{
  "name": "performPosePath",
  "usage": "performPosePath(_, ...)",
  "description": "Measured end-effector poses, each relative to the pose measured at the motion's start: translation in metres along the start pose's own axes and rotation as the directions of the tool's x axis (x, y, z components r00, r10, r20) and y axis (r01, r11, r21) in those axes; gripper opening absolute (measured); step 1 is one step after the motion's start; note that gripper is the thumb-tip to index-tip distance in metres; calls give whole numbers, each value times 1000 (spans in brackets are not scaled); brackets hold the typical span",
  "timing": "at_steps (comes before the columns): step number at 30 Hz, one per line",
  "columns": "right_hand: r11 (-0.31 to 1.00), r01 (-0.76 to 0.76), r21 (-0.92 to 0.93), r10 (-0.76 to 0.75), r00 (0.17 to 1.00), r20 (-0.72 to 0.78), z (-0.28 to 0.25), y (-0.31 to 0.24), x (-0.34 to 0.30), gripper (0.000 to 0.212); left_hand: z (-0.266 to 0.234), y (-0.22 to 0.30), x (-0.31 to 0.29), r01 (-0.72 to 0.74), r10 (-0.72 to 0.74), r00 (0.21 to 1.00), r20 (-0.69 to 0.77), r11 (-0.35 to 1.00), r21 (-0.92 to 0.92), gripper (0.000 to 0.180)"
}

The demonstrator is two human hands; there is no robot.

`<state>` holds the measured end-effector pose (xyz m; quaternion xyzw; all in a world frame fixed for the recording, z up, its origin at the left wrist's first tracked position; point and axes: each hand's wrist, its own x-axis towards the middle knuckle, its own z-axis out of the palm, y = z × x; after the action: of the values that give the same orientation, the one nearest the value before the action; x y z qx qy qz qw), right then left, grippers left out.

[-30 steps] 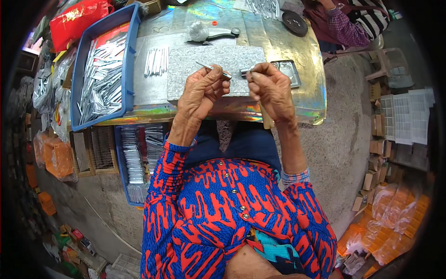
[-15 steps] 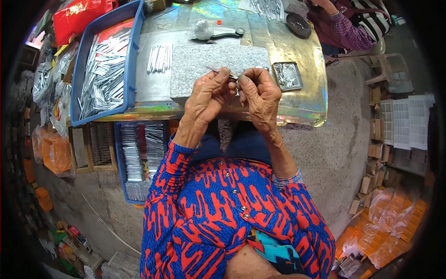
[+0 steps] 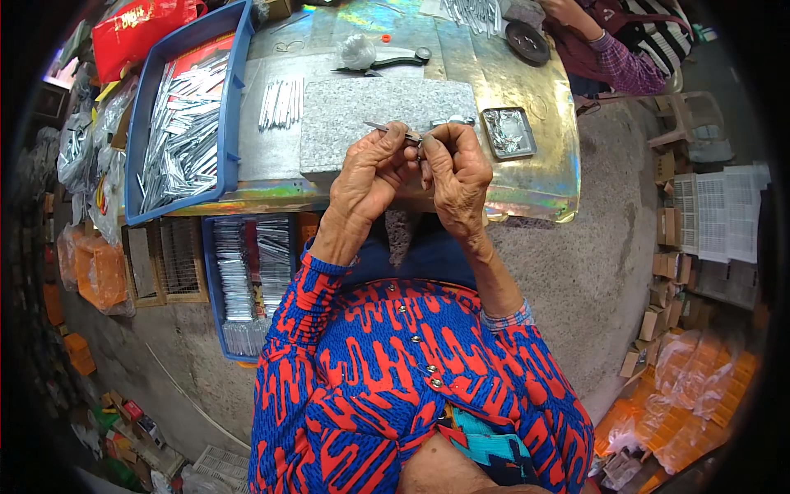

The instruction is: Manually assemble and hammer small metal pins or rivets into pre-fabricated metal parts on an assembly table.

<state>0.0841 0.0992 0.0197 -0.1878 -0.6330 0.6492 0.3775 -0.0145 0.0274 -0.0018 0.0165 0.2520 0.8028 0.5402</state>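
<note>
Above the near edge of a grey stone block (image 3: 354, 103), my left hand (image 3: 362, 177) pinches a slim, pointed metal piece (image 3: 376, 126) between thumb and fingers. Its tip sticks out to the left. My right hand (image 3: 462, 177) is closed at the piece's other end, thumb against forefinger; whatever small part sits in that pinch is hidden. Behind the right fingers, a silvery object (image 3: 454, 121) lies on the block, partly covered. Left of the block is a row of slim metal pieces (image 3: 281, 103). To its right stands a small dark tray (image 3: 486, 132) of tiny shiny parts.
A blue tray (image 3: 234, 136) heaped with metal pieces stands at the table's left. Dark-handled pliers (image 3: 399, 61) and a clear plastic bundle (image 3: 356, 52) lie behind the block. Another blue crate (image 3: 212, 284) is below the table. A co-worker's sleeve (image 3: 617, 62) shows at far right.
Both hands keep their grip on the metal piece. My right hand has shifted very slightly left, and the silvery object behind it shows more.
</note>
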Motion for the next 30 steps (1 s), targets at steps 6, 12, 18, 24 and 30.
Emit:
performPosePath(6,992,62,-109,-64,998,-16,2,-1,-2,3,1,-2,0,-32,32,999,-11,999,2,14)
performPosePath(12,722,414,-554,-459,886,64,4,4,0,6,4,-6,-2,-260,270,962,-29,947,191,15)
performPosePath(18,999,-22,-40,15,984,-175,15,14,-5,10,9,-11,-3,-417,448,893,-49,863,285,14)
performPosePath(24,990,-115,84,126,981,-146,12,19,-2,10,11,-6,-1,-511,582,812,48,668,541,9)
performPosePath(30,852,-275,446,274,959,68,5,20,3,19,8,11,10,-505,578,794,189,455,733,13)
